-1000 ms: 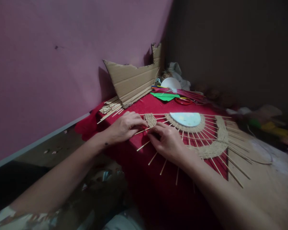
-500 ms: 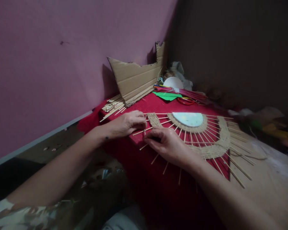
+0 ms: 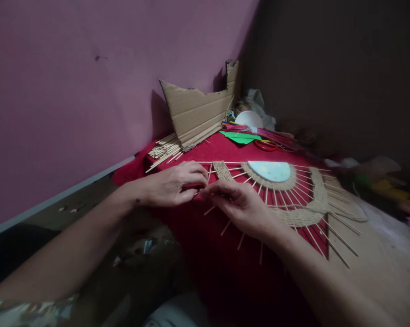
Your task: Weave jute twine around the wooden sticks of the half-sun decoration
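A half-round woven piece lies on the red cloth (image 3: 201, 254): thin wooden sticks (image 3: 243, 240) fan out from a pale blue half disc (image 3: 270, 170) edged with a twine band. A wider twine band (image 3: 300, 215) crosses the sticks further out. At the fan's left side, my left hand (image 3: 177, 185) is closed, its thumb and fingers pinching the end of one stick. My right hand (image 3: 244, 206) reaches over the band with fingertips pinched close to my left fingers; what they hold is hidden. A loose cord (image 3: 361, 220) trails at the right.
Bundled sticks (image 3: 165, 149) lie beside a torn cardboard piece (image 3: 200, 113) leaning at the pink wall (image 3: 71, 100). Behind the fan are green sheets (image 3: 240, 136), red-handled scissors (image 3: 266, 145) and a white round object (image 3: 249, 119). Scraps lie on the floor.
My left hand has shifted down and toward me, onto the stick's outer end. My right fingertips have moved slightly left, closer to it. The view has shifted slightly.
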Action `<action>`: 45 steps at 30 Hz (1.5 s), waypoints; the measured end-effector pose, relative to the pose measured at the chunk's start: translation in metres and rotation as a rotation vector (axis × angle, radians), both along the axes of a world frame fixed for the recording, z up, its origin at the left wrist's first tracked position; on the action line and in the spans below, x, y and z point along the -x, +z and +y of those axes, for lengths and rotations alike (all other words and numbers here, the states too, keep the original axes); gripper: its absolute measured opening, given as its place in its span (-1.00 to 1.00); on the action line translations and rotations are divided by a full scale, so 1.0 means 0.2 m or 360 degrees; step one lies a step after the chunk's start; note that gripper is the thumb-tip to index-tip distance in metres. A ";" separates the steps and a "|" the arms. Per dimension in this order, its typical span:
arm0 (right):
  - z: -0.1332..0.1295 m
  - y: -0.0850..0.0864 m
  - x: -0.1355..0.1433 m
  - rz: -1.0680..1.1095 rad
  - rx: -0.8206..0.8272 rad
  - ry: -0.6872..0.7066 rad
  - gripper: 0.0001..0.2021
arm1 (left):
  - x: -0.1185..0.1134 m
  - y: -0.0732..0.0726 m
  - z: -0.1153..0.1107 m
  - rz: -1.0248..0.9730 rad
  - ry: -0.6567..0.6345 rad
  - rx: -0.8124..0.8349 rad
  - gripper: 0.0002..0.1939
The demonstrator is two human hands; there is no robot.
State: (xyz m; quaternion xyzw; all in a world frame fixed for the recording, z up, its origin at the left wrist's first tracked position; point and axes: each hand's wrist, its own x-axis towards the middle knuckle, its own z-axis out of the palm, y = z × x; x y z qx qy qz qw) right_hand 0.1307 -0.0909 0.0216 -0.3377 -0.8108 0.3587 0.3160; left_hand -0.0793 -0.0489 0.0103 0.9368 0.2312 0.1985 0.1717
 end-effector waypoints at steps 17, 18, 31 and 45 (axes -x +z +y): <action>0.09 -0.05 0.03 -0.0811 -0.0490 -0.0387 -0.79 | 0.08 -0.11 0.03 -0.0346 -0.0037 -0.0072 -0.87; 0.10 -0.05 0.04 -0.0987 -0.0509 -0.0382 -0.78 | 0.08 -0.11 0.03 -0.0355 -0.0022 -0.0077 -0.87; 0.07 0.00 0.08 -0.1675 -0.0764 -0.0158 -0.71 | 0.10 -0.12 0.02 -0.0388 -0.0014 0.0089 -0.91; 0.09 -0.03 0.07 -0.1527 -0.0855 -0.0219 -0.72 | 0.10 -0.13 0.00 -0.0511 0.0004 0.0099 -0.92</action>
